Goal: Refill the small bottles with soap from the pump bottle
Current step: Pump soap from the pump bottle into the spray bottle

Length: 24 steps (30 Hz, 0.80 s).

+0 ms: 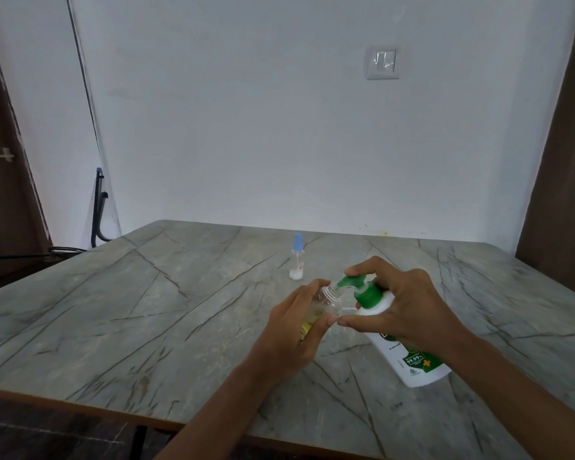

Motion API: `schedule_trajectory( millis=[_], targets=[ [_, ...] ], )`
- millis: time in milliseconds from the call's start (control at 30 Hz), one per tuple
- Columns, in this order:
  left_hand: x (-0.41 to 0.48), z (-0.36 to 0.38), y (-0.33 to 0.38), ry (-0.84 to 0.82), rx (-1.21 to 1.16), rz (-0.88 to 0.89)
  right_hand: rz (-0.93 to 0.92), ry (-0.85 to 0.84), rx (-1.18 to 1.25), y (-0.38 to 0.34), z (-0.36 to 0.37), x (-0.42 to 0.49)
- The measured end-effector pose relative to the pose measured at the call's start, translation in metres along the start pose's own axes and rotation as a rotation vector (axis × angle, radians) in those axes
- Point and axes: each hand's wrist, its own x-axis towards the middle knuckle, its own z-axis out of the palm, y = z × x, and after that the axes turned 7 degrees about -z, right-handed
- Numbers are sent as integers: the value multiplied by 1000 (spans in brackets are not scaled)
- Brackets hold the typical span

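- Midway through a fill, judging by the pose: holding the open bottle (326,302) tilted in the left hand (299,330), grip curled round its body, mouth right at the nozzle (341,283).
- Clamping the pump bottle (412,363) in the right hand (402,303), forefinger on top of the pump, thumb against the shoulder. Leaning over the counter (146,310); hard to tell whether resting on it or lifted.
- Inside the open bottle, only a little yellowish soap low down, partly hidden behind the fingers, so probably far from full.
- Farther back on the counter, well apart from both hands and standing upright with a blue cap on: the second bottle (296,260), with just a trace of whitish content at its base.
- Left to do, most likely: more pumping here, capping (no cap for this one in sight), then opening and filling the second bottle.
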Motion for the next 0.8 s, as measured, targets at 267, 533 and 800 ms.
schedule_trajectory(
  millis=[267, 533, 800],
  targets=[
    [3, -2, 4, 53, -17, 4, 35, -98, -107, 2, 0, 1],
    [2, -1, 5, 45, -20, -4, 17, -98, -125, 3, 0, 0],
    [2, -2, 4, 52, -2, 6, 32, -73, -76, 4, 0, 1]
  ],
)
